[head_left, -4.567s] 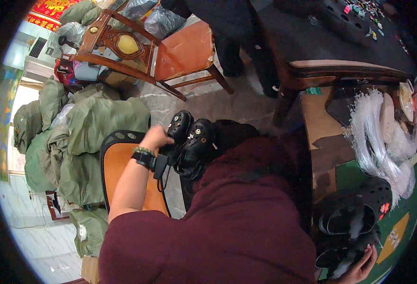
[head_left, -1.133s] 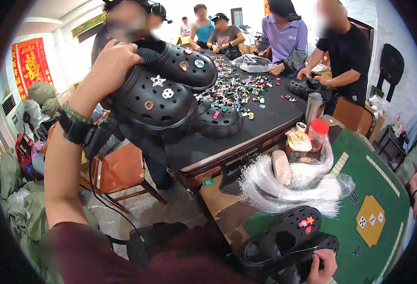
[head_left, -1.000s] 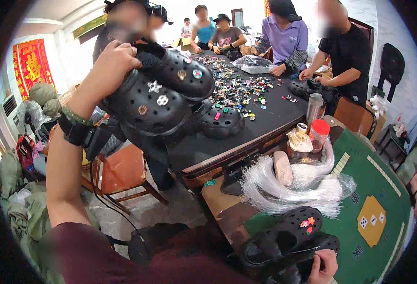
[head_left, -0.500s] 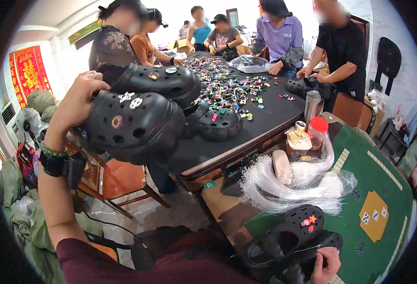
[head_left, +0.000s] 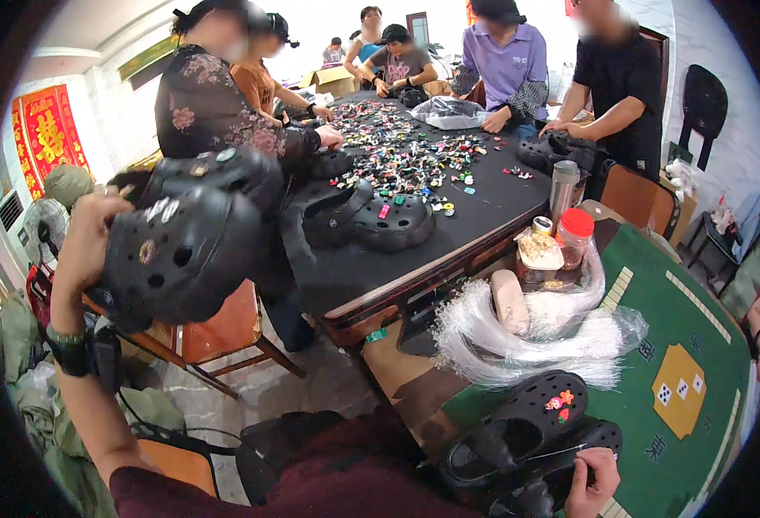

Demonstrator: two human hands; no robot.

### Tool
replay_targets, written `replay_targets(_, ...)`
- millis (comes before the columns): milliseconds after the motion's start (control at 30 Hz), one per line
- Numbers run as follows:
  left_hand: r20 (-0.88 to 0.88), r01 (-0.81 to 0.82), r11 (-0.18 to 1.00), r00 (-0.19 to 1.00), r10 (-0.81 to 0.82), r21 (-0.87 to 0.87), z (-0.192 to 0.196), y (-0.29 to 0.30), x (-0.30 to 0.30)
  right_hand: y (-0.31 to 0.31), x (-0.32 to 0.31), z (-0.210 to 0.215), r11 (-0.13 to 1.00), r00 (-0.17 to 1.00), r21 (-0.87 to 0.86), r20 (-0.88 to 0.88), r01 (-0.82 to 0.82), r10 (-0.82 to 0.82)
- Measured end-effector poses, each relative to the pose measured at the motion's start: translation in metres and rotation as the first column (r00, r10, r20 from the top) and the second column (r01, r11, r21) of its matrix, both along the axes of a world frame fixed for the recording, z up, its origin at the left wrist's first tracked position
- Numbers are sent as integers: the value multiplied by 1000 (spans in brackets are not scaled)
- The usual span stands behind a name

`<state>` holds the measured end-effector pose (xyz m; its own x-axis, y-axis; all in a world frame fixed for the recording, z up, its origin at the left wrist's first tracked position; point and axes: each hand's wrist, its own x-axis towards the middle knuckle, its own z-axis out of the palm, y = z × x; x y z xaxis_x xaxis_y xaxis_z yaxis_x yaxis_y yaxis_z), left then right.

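Note:
Raised at the left, my left hand [head_left: 93,226] is closed on a pair of black clogs [head_left: 194,259] with small charms on their tops. Its fingers are partly hidden at the clogs' heel end. At the lower right, my right hand [head_left: 594,482] pinches a thin whitish plastic tie [head_left: 561,451]. That tie runs across a second pair of black clogs [head_left: 518,423], one bearing red and orange charms. On the black table, another pair of black clogs [head_left: 393,223] has pink and green charms.
Many small colourful charms [head_left: 423,151] cover the black table [head_left: 345,276]. A bundle of clear plastic ties [head_left: 526,354], a red-lidded jar [head_left: 576,233] and a steel tumbler [head_left: 564,190] stand on or beside the green table [head_left: 630,432]. Several people work around; a wooden chair [head_left: 220,324] stands left.
My left hand has swung left with its pair of clogs, uncovering more of the pair on the black table. My right hand has barely moved. A person at the left now reaches over the table.

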<state>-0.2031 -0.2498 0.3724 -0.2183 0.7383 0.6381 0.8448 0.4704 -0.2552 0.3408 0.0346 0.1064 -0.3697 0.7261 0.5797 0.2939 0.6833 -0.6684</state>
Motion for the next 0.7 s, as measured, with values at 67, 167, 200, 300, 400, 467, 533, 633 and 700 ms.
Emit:
replay_targets(67,-101,31,999,995,-27,43,-10,-21,-6,0,-1,0,1000,1000,4,-15,4,-4)
replay_targets(167,78,21,1000,997,-22,11,-16,-40,-9,0,0,-1,1000,1000,-12,-6,25,-25)
replay_targets(200,87,-62,996,994,68,-61,-18,-43,-8,0,0,-2,1000,1000,9,6,23,-23)
replay_targets(300,70,-122,990,989,127,-73,-30,-45,0,2,1,-3,999,1000,34,25,-18,18)
replay_targets(400,-1,-156,980,988,157,-120,-48,-44,13,1,1,-7,998,998,62,52,25,-28)
replay_targets(467,58,-204,966,975,215,-157,-63,-43,20,0,0,-8,999,997,39,64,31,-33)
replay_targets(533,110,-208,955,966,235,-210,-78,-43,22,1,-1,-8,999,997,48,76,6,-10)
replay_targets(633,140,-275,933,940,312,-234,-111,-51,24,-2,0,-8,1000,996,15,87,19,-20)
replay_targets(700,237,-380,863,852,466,-333,-133,-61,22,-3,0,-9,999,997,6,62,33,-34)
